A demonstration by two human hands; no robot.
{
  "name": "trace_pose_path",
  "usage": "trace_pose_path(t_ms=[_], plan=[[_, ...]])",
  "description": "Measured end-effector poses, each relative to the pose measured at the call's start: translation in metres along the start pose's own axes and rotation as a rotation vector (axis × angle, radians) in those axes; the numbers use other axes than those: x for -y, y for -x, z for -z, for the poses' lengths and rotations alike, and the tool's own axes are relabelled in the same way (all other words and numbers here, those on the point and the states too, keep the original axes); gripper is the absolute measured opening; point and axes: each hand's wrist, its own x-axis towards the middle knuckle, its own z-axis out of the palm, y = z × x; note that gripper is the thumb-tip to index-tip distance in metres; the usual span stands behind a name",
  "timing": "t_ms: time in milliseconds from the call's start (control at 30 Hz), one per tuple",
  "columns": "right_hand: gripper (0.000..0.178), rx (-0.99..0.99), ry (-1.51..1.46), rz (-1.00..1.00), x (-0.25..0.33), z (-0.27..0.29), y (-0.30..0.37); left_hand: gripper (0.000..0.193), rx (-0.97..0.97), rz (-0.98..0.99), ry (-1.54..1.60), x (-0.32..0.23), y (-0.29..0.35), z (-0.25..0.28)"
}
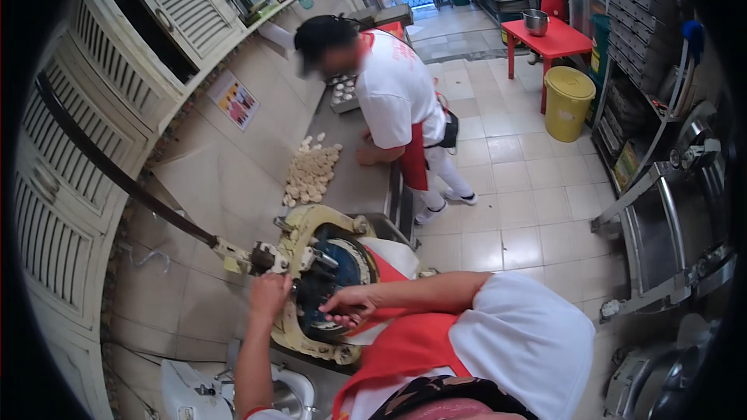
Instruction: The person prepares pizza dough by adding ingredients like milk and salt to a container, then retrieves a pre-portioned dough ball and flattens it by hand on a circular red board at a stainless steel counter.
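Hands on the dough press at the table's near end

Machine first: a round dough press (331,280) with a cream-coloured cast frame and a dark blue disc stands at the near end of the steel table (354,179), close against the tiled wall. It looks heavy and rigid, not something to lift; the long dark lever (117,175) running up to the left is the natural place to take hold. The left hand (268,294) is closed around the metal joint where that lever meets the frame. The right hand (350,305) lies on the blue disc with fingers spread and loose, gripping nothing. Farther along the table's wall edge sits a heap of pale dough pieces (311,171), soft and easily squashed. A co-worker (397,93) in a white shirt and red apron leans over the table beyond them.
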Motion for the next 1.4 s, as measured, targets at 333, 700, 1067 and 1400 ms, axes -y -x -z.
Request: trace_pose_path(t_ms=[333, 700, 1067, 1400], plan=[[0.031, -0.013, -0.017, 0.064, -0.011, -0.01, -0.002, 0.026, 0.059, -0.019, 0.102, -0.002, 0.009, 0.012], [0.027, -0.052, -0.002, 0.103, -0.014, -0.012, 0.0, 0.023, 0.005, -0.053, 0.169, 0.001, 0.009, 0.011], [0.027, -0.062, -0.069, 0.066, -0.008, -0.005, 0.0, 0.02, -0.075, -0.018, 0.242, 0.003, 0.012, 0.008], [0.027, -0.038, -0.097, 0.045, -0.007, -0.004, -0.001, 0.02, -0.022, 0.012, 0.202, 0.0, 0.006, 0.006]])
